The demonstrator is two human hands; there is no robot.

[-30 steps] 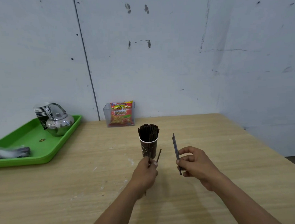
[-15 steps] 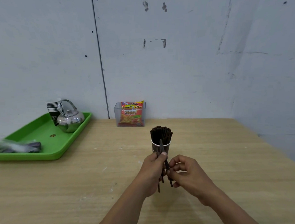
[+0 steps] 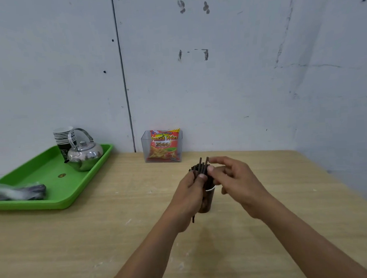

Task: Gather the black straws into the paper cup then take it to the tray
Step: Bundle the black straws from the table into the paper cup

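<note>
A brown paper cup [image 3: 208, 198] stands on the wooden table [image 3: 98, 237], mostly hidden behind my hands. A bundle of black straws [image 3: 201, 167] sticks up out of it. My left hand [image 3: 190, 196] grips a few black straws in front of the cup; their lower ends poke out below my fist. My right hand [image 3: 232, 178] is at the straw tops, with thumb and forefinger pinching one raised straw. The green tray [image 3: 52, 182] lies at the far left of the table.
On the tray stand a steel kettle [image 3: 85, 155] and a stack of paper cups [image 3: 63, 140], with a plastic-wrapped bundle [image 3: 18, 191] at its near end. A clear box with a red snack packet [image 3: 163, 146] stands against the wall. The table's right edge runs diagonally.
My hands came together, then rose from below the cup's rim to the straw tops. The right hand's loose straws are now at the bundle. The view shifted left.
</note>
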